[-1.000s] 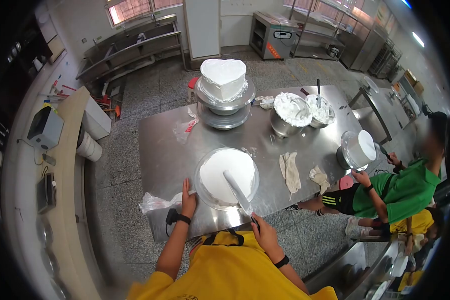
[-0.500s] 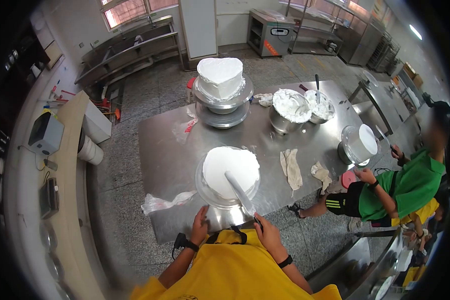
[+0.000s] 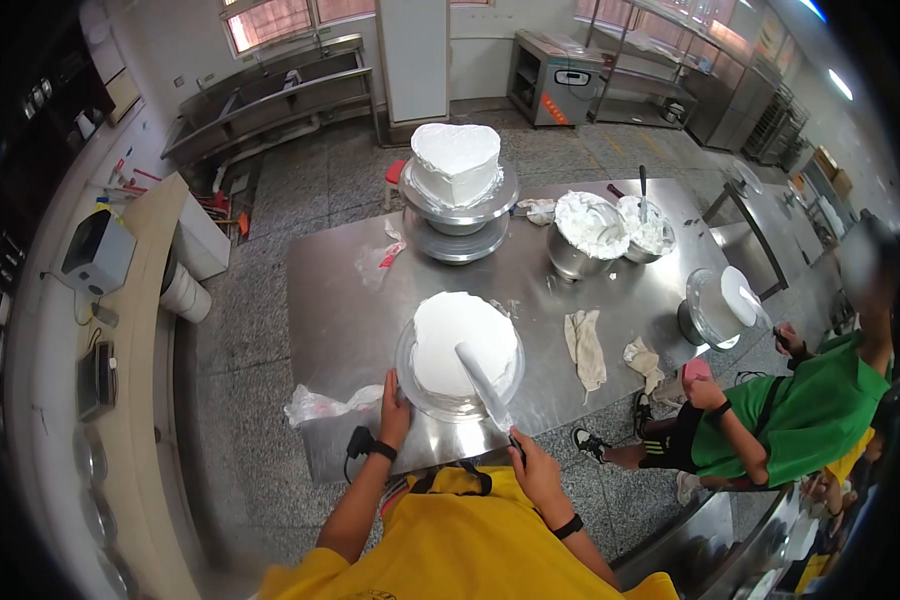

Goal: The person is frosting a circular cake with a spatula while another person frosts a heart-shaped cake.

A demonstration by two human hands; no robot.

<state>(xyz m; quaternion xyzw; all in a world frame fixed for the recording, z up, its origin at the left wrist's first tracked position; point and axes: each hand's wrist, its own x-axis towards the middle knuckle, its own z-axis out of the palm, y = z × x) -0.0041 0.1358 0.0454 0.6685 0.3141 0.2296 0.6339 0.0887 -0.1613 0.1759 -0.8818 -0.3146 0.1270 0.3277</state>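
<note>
A white-frosted cake (image 3: 450,335) rests on a round turntable (image 3: 407,385) near the front of the steel table. My right hand (image 3: 536,466) is closed on the dark handle of a long spatula (image 3: 484,385), whose cream-coated blade lies over the cake's front right part. At the turntable's left front edge, my left hand (image 3: 395,412) is upright with its fingers stretched, holding nothing; its fingertips are at the rim. Behind, a heart-shaped frosted cake (image 3: 456,165) stands on a raised turntable.
Two bowls of cream (image 3: 590,235) (image 3: 647,232) stand at the table's back right, cloths (image 3: 585,350) nearer. A plastic bag (image 3: 330,404) lies front left. On the right, a person in green (image 3: 780,420) works at another cake (image 3: 725,300).
My left hand has moved up and forward to the turntable's rim. My right hand and the spatula have hardly moved. The person in green has shifted, and the view has tilted slightly.
</note>
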